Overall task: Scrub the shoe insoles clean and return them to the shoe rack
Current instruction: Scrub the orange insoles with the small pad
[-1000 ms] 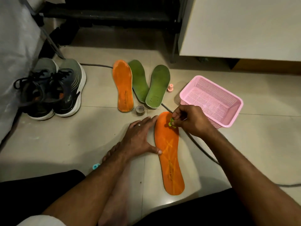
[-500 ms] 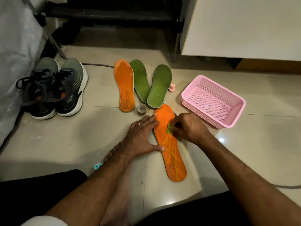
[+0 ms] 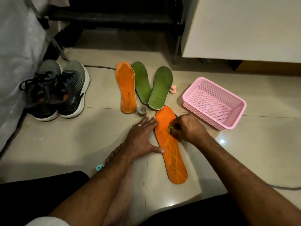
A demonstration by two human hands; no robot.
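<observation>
- Right hand (image 3: 187, 128) curls its fingers around a small bright-green scrubbing piece (image 3: 170, 128), pressing it onto the upper half of the long orange foam insole with pale criss-cross lines (image 3: 172, 154) lying flat on the glossy beige floor tiles (image 3: 97, 141).
- Left hand (image 3: 140, 141) lies spread and flat, fingers along the insole's left edge and thumb tip on the insole, pinning it.
- Step in hand, as I judge it: scrubbing, at the forefoot; heel and mid-section look yet to be worked.
- Next move likely calls for firm downward strokes toward the heel while the flat hand holds the light, flexible foam from sliding on the slick tile.
- Second orange insole (image 3: 126, 87) and two matte green insoles (image 3: 151, 85) lie just beyond, the green pair overlapping; whether scrubbed, I cannot tell.
- Dark shoe rack (image 3: 114, 17) stands at the far wall, well apart.
- Pink perforated plastic basket (image 3: 215, 101) sits near the right.
</observation>
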